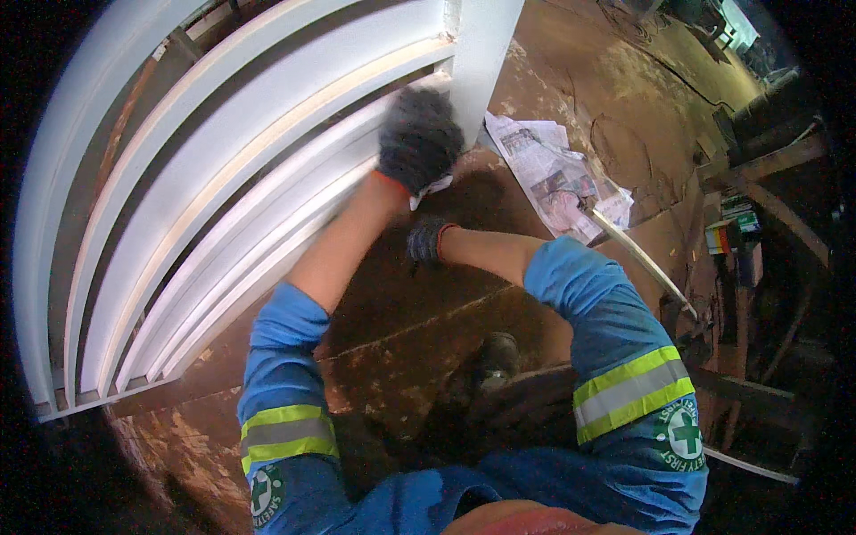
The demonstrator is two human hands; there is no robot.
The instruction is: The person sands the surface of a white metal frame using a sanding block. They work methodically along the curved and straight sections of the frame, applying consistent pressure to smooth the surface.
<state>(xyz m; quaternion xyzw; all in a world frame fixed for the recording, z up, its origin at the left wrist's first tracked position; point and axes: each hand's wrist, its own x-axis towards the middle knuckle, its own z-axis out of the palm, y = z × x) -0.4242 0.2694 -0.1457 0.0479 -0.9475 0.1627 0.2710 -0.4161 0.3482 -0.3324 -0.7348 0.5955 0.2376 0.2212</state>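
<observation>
We have the white slatted panel (250, 116) standing at our upper left, its long slats bowing in a wide curve (the fisheye lens bends straight edges toward its rim). A flat upright member (486, 53) closes its near right end. Our left hand (419, 132), in a dark knitted glove with an orange cuff, is up against the slats beside that member. It is blurred, so we cannot tell whether its fingers are spread or closed on anything. A small white scrap (437, 185) shows just below the glove; whether we hold it or it merely sits behind, we cannot say.

Our right hand (426, 241), gloved in the same dark knit, is bent at the wrist lower down, near the panel's lower edge and over the brown floor (580, 71). Its fingers point away from view, and we cannot make out how wide they are or what they might hold.

Right of the panel's end, printed newspaper sheets (539, 169) lie spread on the floor, with a pale narrow strip (646, 260) slanting from their lower corner toward some timber framing (785, 159) at the far right. Our blue sleeves (580, 276) are pushed up near the elbows and banded in yellow and silver; below us shows a dark shoe (499, 353).
</observation>
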